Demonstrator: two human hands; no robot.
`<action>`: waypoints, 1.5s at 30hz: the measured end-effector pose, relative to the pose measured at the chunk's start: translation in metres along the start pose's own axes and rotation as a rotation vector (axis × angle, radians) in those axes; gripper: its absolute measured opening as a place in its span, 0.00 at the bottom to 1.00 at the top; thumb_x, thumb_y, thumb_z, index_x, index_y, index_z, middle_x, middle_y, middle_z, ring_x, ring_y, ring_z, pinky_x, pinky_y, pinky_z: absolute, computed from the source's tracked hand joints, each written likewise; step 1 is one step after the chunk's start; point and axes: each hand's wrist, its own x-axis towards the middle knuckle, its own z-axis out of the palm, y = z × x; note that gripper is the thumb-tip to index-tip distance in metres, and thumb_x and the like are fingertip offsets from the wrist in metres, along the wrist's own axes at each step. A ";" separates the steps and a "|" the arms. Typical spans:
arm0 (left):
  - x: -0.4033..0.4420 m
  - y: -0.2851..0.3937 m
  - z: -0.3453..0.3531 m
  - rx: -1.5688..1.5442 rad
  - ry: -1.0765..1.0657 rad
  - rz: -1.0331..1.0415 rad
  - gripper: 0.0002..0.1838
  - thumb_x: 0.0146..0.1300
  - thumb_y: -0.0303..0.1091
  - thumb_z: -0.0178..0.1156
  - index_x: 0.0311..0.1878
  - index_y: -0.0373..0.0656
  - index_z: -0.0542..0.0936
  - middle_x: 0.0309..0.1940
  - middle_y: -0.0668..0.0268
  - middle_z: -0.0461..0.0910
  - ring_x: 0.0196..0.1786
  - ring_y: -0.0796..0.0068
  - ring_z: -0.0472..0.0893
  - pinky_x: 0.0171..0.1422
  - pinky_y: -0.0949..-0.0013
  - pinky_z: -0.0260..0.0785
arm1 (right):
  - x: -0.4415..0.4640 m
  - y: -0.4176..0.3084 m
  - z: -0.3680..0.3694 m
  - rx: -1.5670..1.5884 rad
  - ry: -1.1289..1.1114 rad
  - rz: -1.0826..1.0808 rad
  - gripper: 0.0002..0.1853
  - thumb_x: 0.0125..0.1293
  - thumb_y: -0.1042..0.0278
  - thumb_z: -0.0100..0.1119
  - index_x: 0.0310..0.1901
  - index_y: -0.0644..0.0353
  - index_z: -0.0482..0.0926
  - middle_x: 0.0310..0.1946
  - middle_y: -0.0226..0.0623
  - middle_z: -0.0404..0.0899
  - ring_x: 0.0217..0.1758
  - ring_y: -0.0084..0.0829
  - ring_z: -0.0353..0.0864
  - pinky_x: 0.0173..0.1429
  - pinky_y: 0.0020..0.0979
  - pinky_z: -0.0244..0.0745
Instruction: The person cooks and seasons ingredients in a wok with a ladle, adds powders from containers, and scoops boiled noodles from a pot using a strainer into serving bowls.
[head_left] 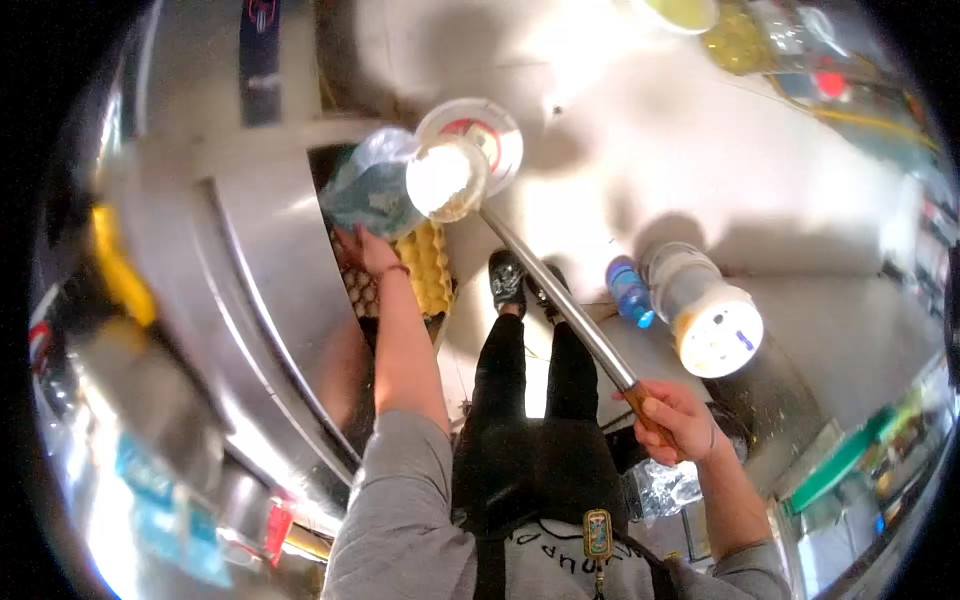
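Lying within curled right fingers (pixel 652 440): wooden handle (pixel 637 399)

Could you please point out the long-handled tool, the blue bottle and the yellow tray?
Long-handled tool (pixel 558 298): head view, metal shaft.
Blue bottle (pixel 627 288): head view, its body.
Yellow tray (pixel 431 268): head view, bumpy surface.

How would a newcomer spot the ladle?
Start at the black trousers, then go to the right hand. It grips the wooden end of the ladle, whose metal shaft runs up and left to a bright round head. Its long straight shaft sets it apart from the red-and-white tub its head overlaps in view.
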 end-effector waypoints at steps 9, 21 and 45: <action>-0.266 0.037 -0.020 0.329 -0.990 0.321 0.13 0.62 0.37 0.59 0.35 0.33 0.77 0.34 0.62 0.79 0.35 0.71 0.74 0.42 0.66 0.69 | -0.192 0.071 0.045 0.405 -0.050 -0.363 0.21 0.69 0.67 0.49 0.62 0.59 0.61 0.15 0.22 0.53 0.10 0.12 0.48 0.11 0.15 0.43; -0.711 0.315 0.113 0.487 -2.359 0.078 0.19 0.70 0.39 0.51 0.54 0.33 0.69 0.51 0.54 0.74 0.50 0.63 0.78 0.56 0.62 0.71 | -0.303 -0.059 -0.054 0.588 0.002 -1.332 0.06 0.70 0.71 0.44 0.46 0.51 0.68 0.18 0.25 0.62 0.14 0.17 0.59 0.16 0.23 0.55; -1.401 0.441 0.590 1.203 -2.651 0.247 0.11 0.60 0.32 0.58 0.42 0.36 0.75 0.34 0.62 0.79 0.25 0.74 0.78 0.28 0.72 0.72 | -0.973 -0.149 -0.469 0.460 2.191 -1.478 0.22 0.65 0.70 0.56 0.58 0.68 0.66 0.41 0.42 0.79 0.41 0.27 0.81 0.41 0.28 0.79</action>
